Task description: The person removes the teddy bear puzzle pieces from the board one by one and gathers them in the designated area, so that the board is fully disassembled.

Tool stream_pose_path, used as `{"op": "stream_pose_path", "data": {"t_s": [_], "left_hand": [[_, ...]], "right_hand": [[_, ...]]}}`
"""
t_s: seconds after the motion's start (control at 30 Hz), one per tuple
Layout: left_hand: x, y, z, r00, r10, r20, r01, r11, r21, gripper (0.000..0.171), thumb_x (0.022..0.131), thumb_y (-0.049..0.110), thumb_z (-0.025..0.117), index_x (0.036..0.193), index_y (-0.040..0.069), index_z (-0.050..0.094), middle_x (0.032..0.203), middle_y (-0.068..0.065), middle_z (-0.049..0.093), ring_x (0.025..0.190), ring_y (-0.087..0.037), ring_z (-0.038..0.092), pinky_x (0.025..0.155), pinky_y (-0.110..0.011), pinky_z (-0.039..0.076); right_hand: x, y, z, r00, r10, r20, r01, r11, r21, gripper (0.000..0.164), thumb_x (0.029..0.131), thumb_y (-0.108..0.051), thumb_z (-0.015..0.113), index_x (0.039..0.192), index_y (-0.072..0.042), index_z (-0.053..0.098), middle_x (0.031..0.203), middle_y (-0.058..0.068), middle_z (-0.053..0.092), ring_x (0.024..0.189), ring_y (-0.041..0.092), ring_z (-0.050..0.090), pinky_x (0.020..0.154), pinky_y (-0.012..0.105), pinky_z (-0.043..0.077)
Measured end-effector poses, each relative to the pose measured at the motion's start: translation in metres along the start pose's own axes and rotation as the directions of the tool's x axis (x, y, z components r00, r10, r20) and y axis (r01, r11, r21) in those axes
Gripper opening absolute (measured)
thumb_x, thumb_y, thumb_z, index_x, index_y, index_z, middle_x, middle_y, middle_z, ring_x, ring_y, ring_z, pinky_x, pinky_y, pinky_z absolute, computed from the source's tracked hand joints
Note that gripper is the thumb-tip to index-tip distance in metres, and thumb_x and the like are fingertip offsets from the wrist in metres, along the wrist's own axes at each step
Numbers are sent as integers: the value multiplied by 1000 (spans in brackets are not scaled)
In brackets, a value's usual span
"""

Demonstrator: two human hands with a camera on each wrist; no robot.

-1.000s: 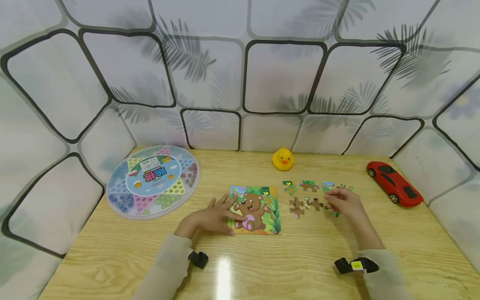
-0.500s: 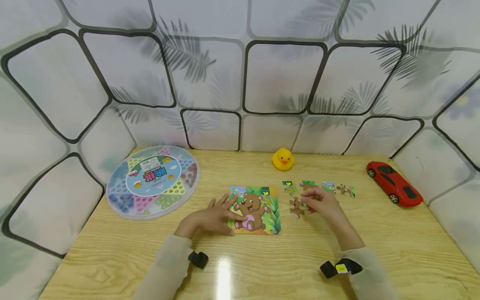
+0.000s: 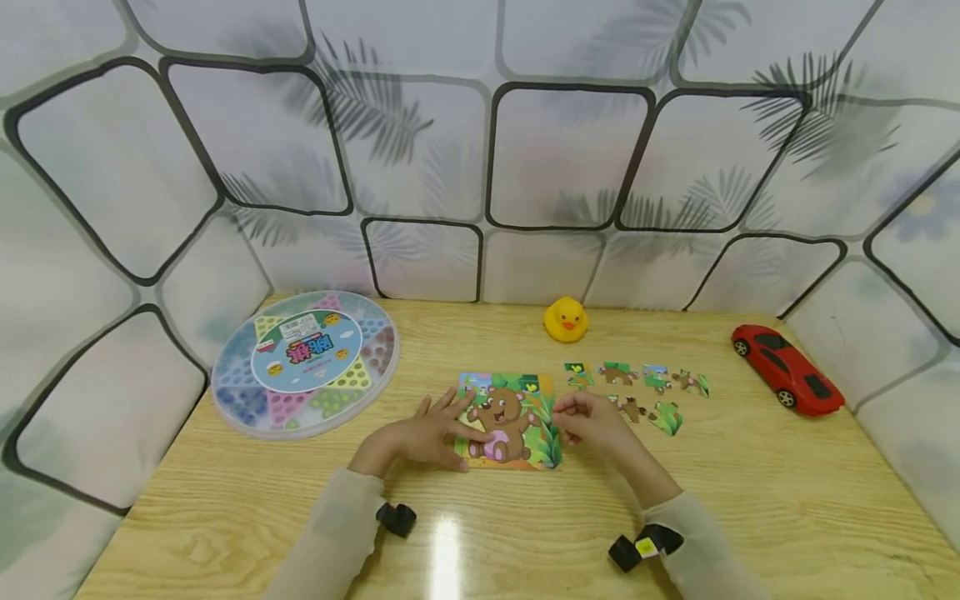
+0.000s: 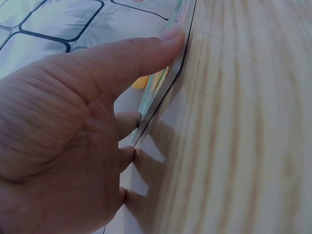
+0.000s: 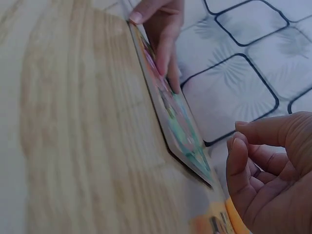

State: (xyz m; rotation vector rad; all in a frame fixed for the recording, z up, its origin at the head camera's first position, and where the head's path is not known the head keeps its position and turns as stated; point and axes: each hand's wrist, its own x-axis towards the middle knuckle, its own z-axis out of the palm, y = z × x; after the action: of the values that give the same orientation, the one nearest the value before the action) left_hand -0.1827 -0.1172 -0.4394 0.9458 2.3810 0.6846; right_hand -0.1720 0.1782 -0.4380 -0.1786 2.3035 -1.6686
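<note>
My left hand rests on the left side of a bear picture puzzle board, its fingers spread. The left wrist view shows the thumb lying on the board's near edge. Over the board's right edge is my right hand, thumb and fingertips drawn together. In the right wrist view no thing shows between those right fingertips. Loose jigsaw pieces, several of them, lie to the right, among them a green one and a brown one. The right hand hides the spot nearest the board.
A yellow rubber duck sits behind the pieces. At the right stands a red toy car. A round Chinese checkers set lies at the left. Patterned padding closes off the table's back and sides.
My right hand has moved left from the far-right pieces, across the row, to the board's right edge. The green piece has come into sight. My left hand has stayed put.
</note>
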Motion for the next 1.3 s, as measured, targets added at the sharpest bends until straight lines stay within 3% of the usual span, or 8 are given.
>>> {"op": "stream_pose_path", "data": {"t_s": [0.37,0.7,1.03,1.17,1.3], "left_hand": [[2,-1,1,1000,3,4,-3,1000,-2,47,87,33,68,132,27,57,158,-13,-3,142,-37,-14,107,-64,-9],[-2,-2,0,999,34,-17,-34,999,0,36,98,17,49,132,28,58,157,-17,1,141,-42,-10,105,-67,-8],[-1,-1,-1,999,39,-27,-40,999,-19,36,97,19,52,133,23,57,157,-19,3,141,-44,-8,105,-67,-6],[0,-1,-1,999,23,-30,-24,999,-41,43,96,20,56,138,19,51,157,-18,4,141,-42,-9,106,-65,-7],[0,-1,-1,999,12,-33,-14,999,-44,58,95,21,57,147,13,35,157,-17,4,141,-41,-9,107,-64,-8]], "right_hand": [[7,5,24,992,-38,122,48,995,-85,21,90,-10,62,104,6,62,76,5,60,60,13,55,54,24,49],[11,4,27,972,-72,223,114,977,-182,24,88,-7,64,109,3,63,74,5,56,57,13,49,49,24,44],[12,-4,29,964,-89,252,167,938,-306,28,83,-12,72,106,1,65,69,1,54,55,11,45,47,22,37],[11,-4,30,964,-90,250,170,931,-322,22,83,-11,72,102,-1,66,67,1,53,56,12,44,48,22,36],[10,-4,32,968,-88,236,165,928,-333,20,84,-11,71,100,-2,66,66,0,52,56,12,44,47,21,36]]}}
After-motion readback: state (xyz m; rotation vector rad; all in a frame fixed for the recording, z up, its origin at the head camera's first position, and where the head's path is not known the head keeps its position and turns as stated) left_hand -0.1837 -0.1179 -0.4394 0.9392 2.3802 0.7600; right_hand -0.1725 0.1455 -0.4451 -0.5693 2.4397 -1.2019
